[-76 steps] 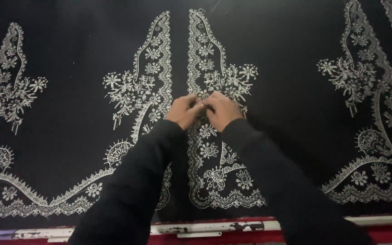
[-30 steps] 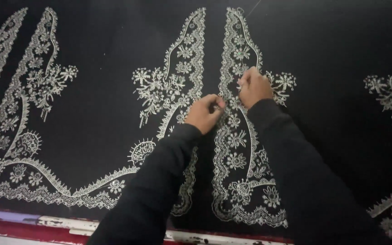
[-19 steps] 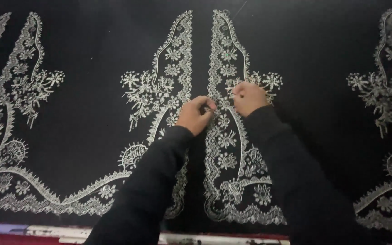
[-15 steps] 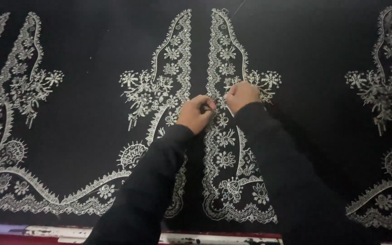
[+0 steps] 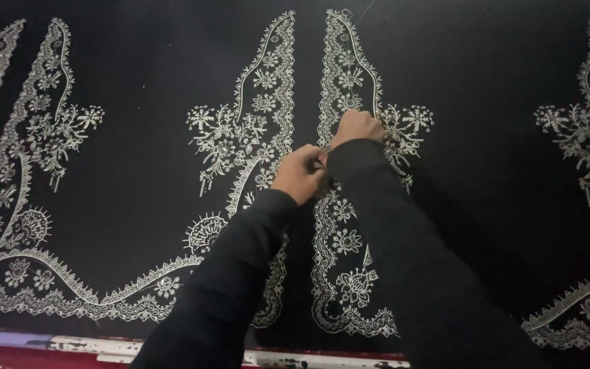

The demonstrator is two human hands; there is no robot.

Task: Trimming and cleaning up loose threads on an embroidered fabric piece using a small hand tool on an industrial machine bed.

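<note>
Left hand [image 5: 300, 174] has its grip pinched shut on something too small to tell; right hand [image 5: 356, 127], just beyond, presses curled fingers onto embroidery [image 5: 341, 75], grip unclear.

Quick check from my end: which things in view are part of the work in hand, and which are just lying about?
In use:
left hand
right hand
right embroidered panel under both hands
black fabric

Lying about:
left embroidered panel
far-left motif
far-right motif
frame edge
</note>
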